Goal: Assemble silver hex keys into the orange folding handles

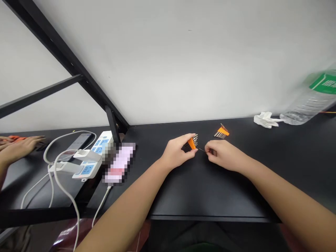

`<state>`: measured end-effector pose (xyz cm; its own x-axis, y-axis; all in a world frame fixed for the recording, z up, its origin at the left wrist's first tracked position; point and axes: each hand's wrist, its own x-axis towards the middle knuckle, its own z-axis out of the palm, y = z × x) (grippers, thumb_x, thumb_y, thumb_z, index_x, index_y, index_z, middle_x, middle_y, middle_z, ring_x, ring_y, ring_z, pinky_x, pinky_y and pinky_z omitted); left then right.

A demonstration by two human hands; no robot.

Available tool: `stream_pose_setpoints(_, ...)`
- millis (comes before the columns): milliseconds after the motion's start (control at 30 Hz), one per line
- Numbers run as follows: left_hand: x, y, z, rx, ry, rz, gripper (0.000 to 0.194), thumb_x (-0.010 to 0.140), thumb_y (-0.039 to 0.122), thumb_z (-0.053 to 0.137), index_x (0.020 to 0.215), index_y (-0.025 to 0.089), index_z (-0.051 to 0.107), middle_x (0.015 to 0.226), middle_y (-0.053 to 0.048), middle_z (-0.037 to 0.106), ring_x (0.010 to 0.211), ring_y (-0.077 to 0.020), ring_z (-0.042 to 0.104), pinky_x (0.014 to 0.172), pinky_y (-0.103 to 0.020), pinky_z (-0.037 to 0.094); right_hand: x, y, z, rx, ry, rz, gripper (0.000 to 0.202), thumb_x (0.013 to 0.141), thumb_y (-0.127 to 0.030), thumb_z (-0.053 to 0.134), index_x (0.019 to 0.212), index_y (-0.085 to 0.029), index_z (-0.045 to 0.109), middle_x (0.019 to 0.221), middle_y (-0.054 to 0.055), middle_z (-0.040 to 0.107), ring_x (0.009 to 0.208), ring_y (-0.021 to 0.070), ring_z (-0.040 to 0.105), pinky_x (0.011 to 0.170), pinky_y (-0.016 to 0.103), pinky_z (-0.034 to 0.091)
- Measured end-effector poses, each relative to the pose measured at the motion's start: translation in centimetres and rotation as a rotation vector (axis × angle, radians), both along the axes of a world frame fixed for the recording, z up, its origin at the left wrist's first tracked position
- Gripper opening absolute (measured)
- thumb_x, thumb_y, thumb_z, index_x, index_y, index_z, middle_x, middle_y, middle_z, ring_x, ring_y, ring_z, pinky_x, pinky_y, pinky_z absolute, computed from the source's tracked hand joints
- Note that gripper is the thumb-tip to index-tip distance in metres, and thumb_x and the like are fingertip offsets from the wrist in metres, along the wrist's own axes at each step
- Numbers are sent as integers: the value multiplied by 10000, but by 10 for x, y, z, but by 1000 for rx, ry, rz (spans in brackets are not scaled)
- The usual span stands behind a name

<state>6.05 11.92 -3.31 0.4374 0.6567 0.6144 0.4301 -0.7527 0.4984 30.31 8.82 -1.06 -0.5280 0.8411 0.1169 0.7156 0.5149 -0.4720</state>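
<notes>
My left hand [181, 149] grips an orange bit holder [192, 143] between thumb and fingers, above the black table. Several silvery metal bits [195, 139] stick out of its right side. Just to the right, my right hand [220, 154] pinches a thin metal bit [201, 149], whose tip points left at the holder's lower end. A narrow gap shows between the tip and the left thumb. Behind the right hand, a second orange bit holder [223, 131] lies on the table with several metal bits through it.
Crumpled white tissue [266, 120] and a clear plastic bottle [304, 105] are at the back right. A pixelated phone [120, 164], a white power strip [94, 155] and cables lie left, beside a black metal frame [111, 122]. Another person's hand [22, 148] is far left.
</notes>
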Motion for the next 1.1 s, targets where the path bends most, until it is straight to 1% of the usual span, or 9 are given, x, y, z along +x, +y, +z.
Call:
stream_pose_setpoints(100, 0, -1, 2, -6, 8, 12, 475, 834, 271, 776, 1285, 205, 647, 1155, -53, 759, 987, -174, 742, 919, -292, 612, -3, -2, 2, 84, 167, 65, 122, 875, -96, 543, 835, -198, 596, 775, -3, 582, 660, 125, 537, 646, 251, 420)
stream_pose_setpoints(200, 1, -2, 3, -24, 17, 17, 466, 828, 266, 774, 1271, 213, 640, 1110, -38, 755, 941, -160, 732, 888, -276, 606, -4, -5, 3, 148, 211, 69, 123, 886, -90, 549, 848, -197, 596, 792, 5, 570, 676, 128, 526, 643, 252, 422)
stream_pose_setpoints(500, 0, -2, 3, -31, 53, -3, 450, 848, 287, 759, 1271, 211, 626, 1141, -52, 747, 989, -176, 730, 932, -292, 594, -2, -6, 1, 210, 174, 89, 135, 941, -110, 532, 924, -191, 638, 809, 22, 570, 700, 141, 537, 653, 274, 437)
stream_pose_setpoints(633, 0, -2, 3, -16, 91, -21, 451, 858, 285, 754, 1280, 210, 614, 1140, -45, 749, 995, -171, 734, 940, -287, 591, -1, -9, -2, 240, 73, 107, 197, 1003, -152, 480, 1039, -190, 670, 896, 55, 606, 752, 159, 583, 683, 294, 470)
stream_pose_setpoints(733, 0, -3, 4, -10, 137, -36, 452, 868, 280, 743, 1294, 213, 608, 1178, -49, 746, 1036, -181, 735, 976, -300, 583, -1, -12, -3, 284, 8, 106, 233, 1010, -154, 473, 1109, -194, 680, 966, 76, 626, 779, 173, 609, 695, 308, 490)
stream_pose_setpoints(967, 0, -3, 5, -49, 120, -19, 455, 870, 311, 740, 1301, 229, 619, 1162, -36, 756, 1009, -179, 742, 958, -301, 592, 1, -13, 0, 284, -9, 101, 247, 1021, -166, 465, 1142, -192, 679, 968, 74, 626, 765, 176, 624, 685, 313, 503)
stream_pose_setpoints(1100, -1, -2, 2, -51, 110, 7, 473, 859, 320, 752, 1303, 220, 626, 1175, -44, 756, 1003, -179, 745, 945, -293, 596, 1, -11, 1, 272, 5, 91, 236, 1030, -182, 462, 1110, -191, 683, 958, 69, 627, 772, 176, 626, 699, 313, 504)
